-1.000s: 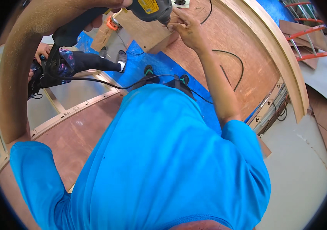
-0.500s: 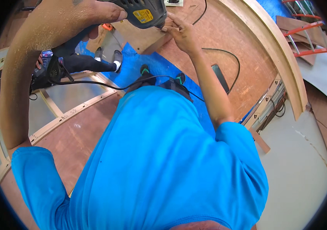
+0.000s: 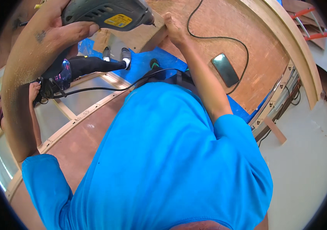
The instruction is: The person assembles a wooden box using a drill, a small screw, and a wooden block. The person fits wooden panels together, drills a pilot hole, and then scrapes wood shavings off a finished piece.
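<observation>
Above plywood, hands [image 3: 67,23] gripping drill [image 3: 106,13], wood block [image 3: 144,36]

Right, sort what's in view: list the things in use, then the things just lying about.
In use:
left hand gripping the grey corded power drill
right hand steadying the pale wooden block

Lying about:
black flat phone on the brown plywood panel
blue tarp

Phone [image 3: 225,69] on plywood floor [image 3: 263,50], blue tarp [image 3: 142,63] nr.

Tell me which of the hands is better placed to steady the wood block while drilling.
Right. The right hand already grips the wood block; the left hand holds the drill.
</observation>
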A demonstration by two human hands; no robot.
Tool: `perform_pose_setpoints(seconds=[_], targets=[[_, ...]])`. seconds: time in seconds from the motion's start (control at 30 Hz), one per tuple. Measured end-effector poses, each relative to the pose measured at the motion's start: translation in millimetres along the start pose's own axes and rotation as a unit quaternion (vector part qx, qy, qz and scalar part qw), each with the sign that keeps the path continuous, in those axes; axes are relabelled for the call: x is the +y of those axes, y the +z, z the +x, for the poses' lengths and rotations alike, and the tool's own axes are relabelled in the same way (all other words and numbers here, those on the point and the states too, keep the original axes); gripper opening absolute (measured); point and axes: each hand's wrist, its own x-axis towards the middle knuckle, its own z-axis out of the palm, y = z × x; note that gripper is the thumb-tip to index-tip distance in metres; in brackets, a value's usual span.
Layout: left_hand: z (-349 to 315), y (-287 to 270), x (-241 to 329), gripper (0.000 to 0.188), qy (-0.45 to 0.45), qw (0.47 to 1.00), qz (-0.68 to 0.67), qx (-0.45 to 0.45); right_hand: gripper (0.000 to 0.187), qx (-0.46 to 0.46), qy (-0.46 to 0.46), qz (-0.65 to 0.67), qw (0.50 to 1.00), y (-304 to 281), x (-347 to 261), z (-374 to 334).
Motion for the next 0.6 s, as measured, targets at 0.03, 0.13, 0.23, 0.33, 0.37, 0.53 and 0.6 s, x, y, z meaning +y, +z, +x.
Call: perform_pose_setpoints(seconds=[0.03, 0.13, 0.23, 0.33, 0.37, 0.53, 0.6], targets=[[-2, 3, -1, 0.072, 0.000, 1.000, -0.002, 0.010, 0.073, -0.011, -0.002, 0.000, 1.000, 1, -2, 0], [-6, 3, -1, 0.075, -0.007, 1.000, 0.003, 0.025, 0.069, -0.010, -0.088, 0.033, 0.996, 6, -7, -6], [-6, 2, 5, 0.078, -0.017, 0.999, 0.016, 0.024, 0.064, -0.032, -0.099, 0.036, 0.994, 1, -3, -5], [1, 3, 10, 0.080, -0.028, 1.000, -0.010, 0.006, 0.064, -0.058, -0.074, 0.121, 0.988, -9, 5, -4], [5, -3, 5, 0.080, -0.018, 0.999, 0.026, -0.004, 0.064, -0.050, -0.075, 0.123, 0.988, -12, 9, -2], [0, -7, 8, 0.081, -0.036, 0.997, 0.062, -0.005, 0.059, -0.042, -0.046, 0.137, 0.989, -8, 19, 0], [1, -7, 6, 0.082, -0.026, 0.997, 0.066, 0.010, 0.061, -0.037, -0.061, 0.125, 0.990, -8, 20, 1]])
